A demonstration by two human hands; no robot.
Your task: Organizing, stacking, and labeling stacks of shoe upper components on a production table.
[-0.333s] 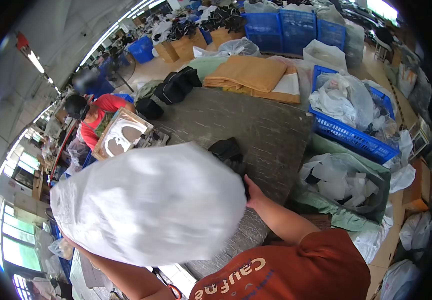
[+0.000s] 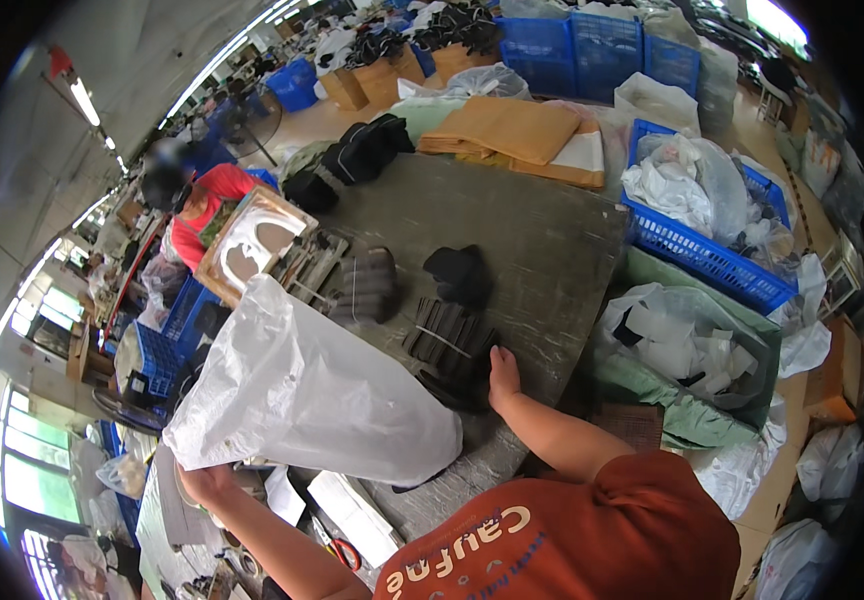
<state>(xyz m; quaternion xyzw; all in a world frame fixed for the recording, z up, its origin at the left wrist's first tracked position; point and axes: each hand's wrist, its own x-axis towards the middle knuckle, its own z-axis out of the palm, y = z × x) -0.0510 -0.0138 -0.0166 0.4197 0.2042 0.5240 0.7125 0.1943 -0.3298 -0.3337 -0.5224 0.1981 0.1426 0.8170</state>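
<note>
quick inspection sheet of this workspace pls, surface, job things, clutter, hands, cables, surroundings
Surface: dark tabletop, scuffed with pale marks
Job's things: white bag lying slantwise; banded dark bundle beside it
Clutter: red-handled scissors beside white papers near the lower edge
Hands: left hand holds the bag's edge; right hand is by the dark bundle, contact unclear
Cables: nothing seen
Surroundings: filled blue crate at right; co-worker in red across the table
</note>
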